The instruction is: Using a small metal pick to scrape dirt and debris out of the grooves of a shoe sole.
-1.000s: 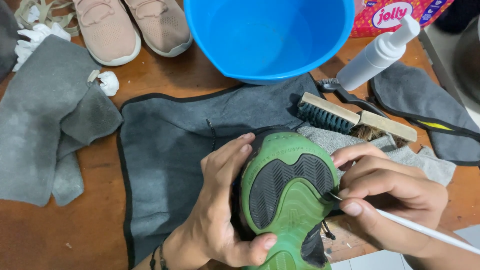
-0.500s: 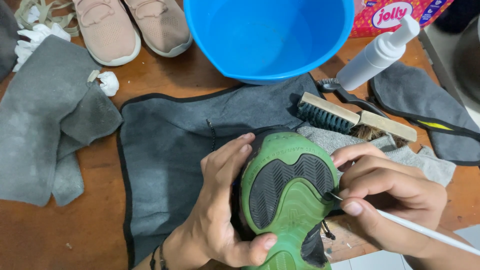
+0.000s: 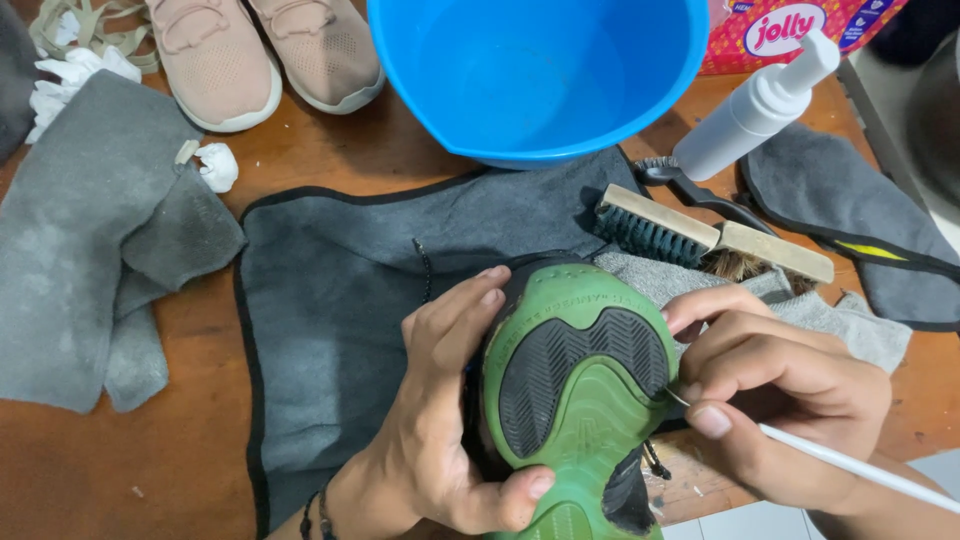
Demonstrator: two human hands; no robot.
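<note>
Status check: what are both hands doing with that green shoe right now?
Left hand grips the green-soled shoe, sole up. Right hand holds a thin white tool, tip at sole edge. Nothing between them.

Blue basin (image 3: 540, 80), pink sneakers (image 3: 265, 50), brushes (image 3: 700, 235)

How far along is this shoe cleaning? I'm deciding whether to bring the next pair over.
Set out: blue basin, spray bottle and two brushes lying unused on the dark mat. In hand: the left hand holds the green-soled shoe sole up, while the right hand works a thin white tool at the sole's edge. Left: I can't judge the shoe's upper; the pink pair waits at the back.
</note>
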